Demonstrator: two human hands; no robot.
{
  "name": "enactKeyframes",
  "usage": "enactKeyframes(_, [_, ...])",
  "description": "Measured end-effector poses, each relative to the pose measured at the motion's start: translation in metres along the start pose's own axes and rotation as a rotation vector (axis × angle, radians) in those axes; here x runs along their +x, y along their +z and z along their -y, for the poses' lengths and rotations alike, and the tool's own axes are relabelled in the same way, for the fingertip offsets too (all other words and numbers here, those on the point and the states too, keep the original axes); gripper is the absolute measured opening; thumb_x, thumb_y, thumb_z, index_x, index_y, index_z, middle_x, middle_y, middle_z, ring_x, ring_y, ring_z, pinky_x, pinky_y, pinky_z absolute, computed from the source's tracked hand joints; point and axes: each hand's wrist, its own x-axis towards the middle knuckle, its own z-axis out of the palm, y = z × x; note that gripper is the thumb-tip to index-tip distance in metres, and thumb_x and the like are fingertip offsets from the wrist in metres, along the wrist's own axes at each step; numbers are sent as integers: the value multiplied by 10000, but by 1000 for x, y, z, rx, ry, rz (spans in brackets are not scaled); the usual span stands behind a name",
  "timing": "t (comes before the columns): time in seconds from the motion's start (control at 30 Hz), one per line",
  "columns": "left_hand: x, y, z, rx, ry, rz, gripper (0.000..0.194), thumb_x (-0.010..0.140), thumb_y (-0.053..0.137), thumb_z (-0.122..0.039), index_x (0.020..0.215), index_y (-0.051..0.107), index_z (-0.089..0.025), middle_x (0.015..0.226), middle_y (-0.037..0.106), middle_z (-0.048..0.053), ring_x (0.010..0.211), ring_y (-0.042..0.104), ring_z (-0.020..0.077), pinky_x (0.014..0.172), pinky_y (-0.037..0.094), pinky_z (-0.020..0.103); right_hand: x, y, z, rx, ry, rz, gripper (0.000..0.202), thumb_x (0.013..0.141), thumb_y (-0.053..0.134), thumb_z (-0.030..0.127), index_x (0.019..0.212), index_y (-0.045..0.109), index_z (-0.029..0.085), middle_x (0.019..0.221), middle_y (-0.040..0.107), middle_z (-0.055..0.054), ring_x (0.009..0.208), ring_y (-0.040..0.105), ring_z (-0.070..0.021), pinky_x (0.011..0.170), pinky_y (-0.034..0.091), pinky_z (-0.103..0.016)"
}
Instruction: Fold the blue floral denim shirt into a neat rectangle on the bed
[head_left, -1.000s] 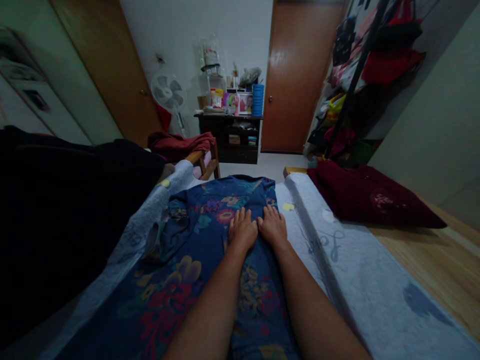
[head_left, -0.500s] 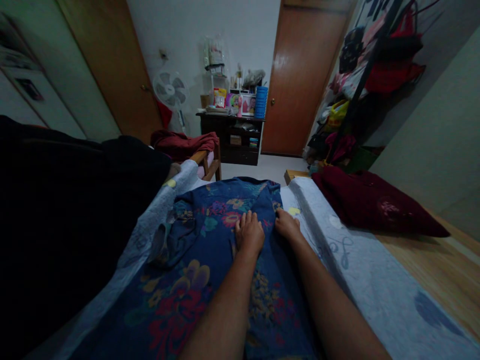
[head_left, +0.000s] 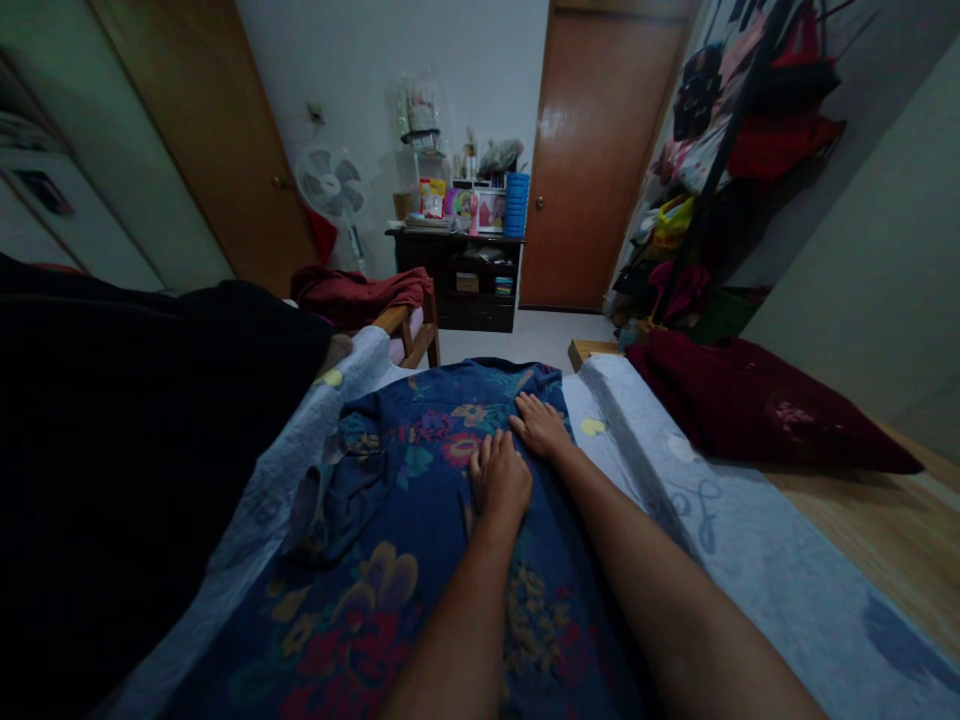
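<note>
A dark blue floral shirt (head_left: 420, 510) lies spread over a pale patterned cover, its collar end away from me. One sleeve (head_left: 330, 500) is bent at the left; the right side runs straight, with no sleeve showing outward. My left hand (head_left: 501, 478) rests on the middle of the shirt, palm down, fingers stretched out. Just beyond it and to the right, my right hand (head_left: 541, 425) lies flat on the upper right part, fingers extended toward the collar. Both hands press on the cloth without gripping it.
Black cloth (head_left: 127, 450) is heaped along the left. A folded maroon garment (head_left: 765, 405) lies at the right, partly over a wooden surface (head_left: 900, 540). Beyond the light cover (head_left: 735, 560) stand a wooden chair (head_left: 424, 330), a fan (head_left: 330, 185) and a dark cabinet (head_left: 450, 290).
My right hand has moved from the shirt's right edge inward onto the cloth, and its curled fingers have straightened. My left hand stays about where it was.
</note>
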Motion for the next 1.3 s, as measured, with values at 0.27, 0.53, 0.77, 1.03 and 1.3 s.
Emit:
enactKeyframes(0.27, [0,1,1,18,17,-22,440,934,398,-196,1354,532,-193,1436,520,79,1359,419,231,1124,312,445,24,2,-12,-48,78,-30,703,973,223,573,1519,263,132,1600,203,-84,1473,149,-223,1178,108,-427])
enactKeyframes(0.53, [0,6,4,38,30,-51,440,936,388,-209,1348,545,-203,1427,531,71,1344,432,233,1118,318,448,37,1,-22,-28,123,-80,733,962,227,594,1530,220,131,1615,137,-80,1475,132,-233,1174,111,-422])
enactKeyframes(0.77, [0,7,5,32,40,-46,432,940,386,-220,1339,552,-205,1428,530,70,1342,437,233,1123,310,432,49,1,-31,-6,208,-106,795,954,239,607,1527,185,59,1592,191,-161,1464,174,-271,1163,145,-404])
enactKeyframes(1.03, [0,3,4,26,34,-21,440,937,391,-219,1349,545,-202,1443,514,66,1353,420,239,1129,303,445,62,-2,-44,-13,208,-145,780,956,259,611,1507,227,59,1576,223,-197,1451,218,-259,1139,197,-367])
enactKeyframes(1.3, [0,1,3,18,30,-2,443,938,395,-220,1358,531,-181,1452,504,67,1360,413,238,1128,312,453,68,-1,-51,15,268,-161,814,940,249,649,1484,269,44,1552,271,-211,1441,232,-275,1138,197,-372])
